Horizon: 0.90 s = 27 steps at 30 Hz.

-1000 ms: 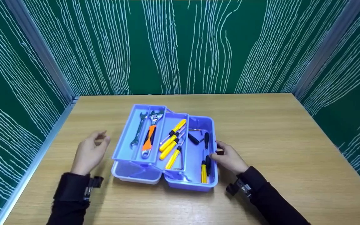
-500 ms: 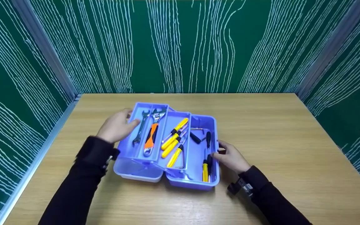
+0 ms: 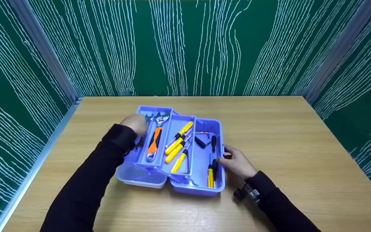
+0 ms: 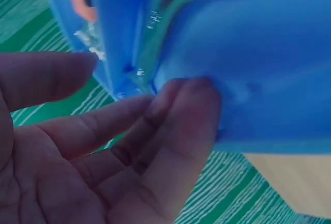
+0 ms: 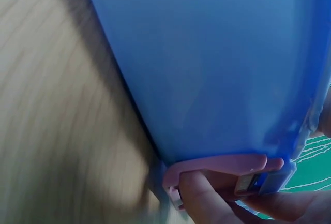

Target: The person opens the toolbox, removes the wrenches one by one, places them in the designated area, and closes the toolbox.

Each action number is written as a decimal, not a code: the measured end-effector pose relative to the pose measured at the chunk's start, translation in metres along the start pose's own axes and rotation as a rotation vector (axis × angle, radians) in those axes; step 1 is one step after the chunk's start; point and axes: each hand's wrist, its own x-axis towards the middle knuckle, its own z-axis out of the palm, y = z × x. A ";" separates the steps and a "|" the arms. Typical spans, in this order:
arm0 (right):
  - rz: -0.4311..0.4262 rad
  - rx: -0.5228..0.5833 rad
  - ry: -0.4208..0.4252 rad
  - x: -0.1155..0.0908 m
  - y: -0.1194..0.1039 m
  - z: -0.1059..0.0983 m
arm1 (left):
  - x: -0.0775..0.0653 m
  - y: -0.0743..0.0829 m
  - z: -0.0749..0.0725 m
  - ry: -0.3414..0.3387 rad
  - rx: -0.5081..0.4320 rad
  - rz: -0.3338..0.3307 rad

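A purple-blue toolbox (image 3: 196, 190) stands on the table, its stepped trays spread out to the left. My left hand (image 3: 135, 124) reaches into the upper left tray, over a double open-ended wrench (image 3: 140, 141). In the left wrist view its fingers (image 4: 189, 115) lie by one end of the wrench, and the thumb stands apart from them. An adjustable wrench (image 3: 154, 140) with an orange and black handle lies just to the right. At the toolbox's right side my right hand (image 3: 238, 162) grips the wall, thumb over the rim, a finger in the pink latch (image 5: 222, 164).
Several yellow-handled screwdrivers (image 3: 174, 148) lie in the middle tray beside a hex key (image 3: 187, 164). Black-handled tools (image 3: 214, 143) and a yellow screwdriver (image 3: 210, 177) rest in the deep right compartment. Green patterned panels (image 3: 185, 48) enclose the wooden table (image 3: 269, 122).
My left hand has moved right from beside the toolbox, over the tray's left rim and down to the open-ended wrench. The right hand has kept its grip on the toolbox.
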 end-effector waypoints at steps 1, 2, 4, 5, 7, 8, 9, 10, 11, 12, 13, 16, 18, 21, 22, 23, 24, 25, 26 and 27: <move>-0.004 0.000 -0.002 0.000 0.000 0.000 | 0.002 0.001 0.001 -0.001 0.016 0.003; -0.007 -0.002 -0.002 0.000 0.000 0.000 | 0.003 0.001 0.002 -0.002 0.028 0.005; -0.017 0.001 -0.005 0.000 0.001 0.000 | 0.006 0.002 0.003 0.000 0.061 0.017; -0.022 0.001 -0.008 0.000 0.001 0.000 | 0.007 0.003 0.004 0.001 0.068 0.018; -0.030 0.002 -0.011 0.000 0.002 0.000 | 0.009 0.002 0.005 0.002 0.077 0.015; -0.033 0.003 -0.011 0.000 0.002 0.000 | 0.010 0.002 0.005 0.006 0.083 0.015; -0.034 0.005 -0.011 0.000 0.002 0.000 | 0.011 0.002 0.005 0.006 0.084 0.008; -0.035 0.003 -0.011 0.000 0.002 0.000 | 0.011 0.002 0.006 0.004 0.075 -0.004; -0.034 0.002 -0.011 0.000 0.002 0.000 | 0.012 0.001 0.006 0.003 0.069 -0.011; -0.033 0.002 -0.011 0.000 0.002 0.000 | 0.012 0.001 0.007 0.006 0.070 -0.013; -0.032 -0.001 -0.010 0.000 0.002 0.000 | 0.012 0.001 0.007 0.010 0.072 -0.011; -0.033 -0.007 -0.012 -0.001 0.001 0.000 | 0.013 0.001 0.008 0.017 0.078 0.002; -0.036 -0.007 -0.013 -0.001 0.001 0.000 | 0.013 0.002 0.007 0.017 0.088 0.014; -0.042 -0.002 -0.012 -0.001 0.001 0.000 | 0.014 0.003 0.007 -0.003 0.084 0.004; -0.042 0.000 -0.012 -0.001 0.001 0.000 | 0.013 0.003 0.006 -0.009 0.086 0.002; -0.040 0.002 -0.012 -0.001 0.001 0.000 | 0.013 0.003 0.006 -0.015 0.083 -0.002; -0.039 0.003 -0.013 -0.001 0.001 0.000 | 0.013 0.002 0.005 -0.020 0.079 -0.003; -0.035 0.002 -0.013 -0.001 0.001 0.000 | 0.013 0.001 0.005 -0.021 0.076 -0.004; -0.033 0.003 -0.015 -0.001 0.001 -0.001 | 0.012 0.001 0.004 -0.020 0.074 -0.005; -0.030 0.002 -0.015 -0.001 0.001 -0.001 | 0.012 0.000 0.004 -0.017 0.070 -0.004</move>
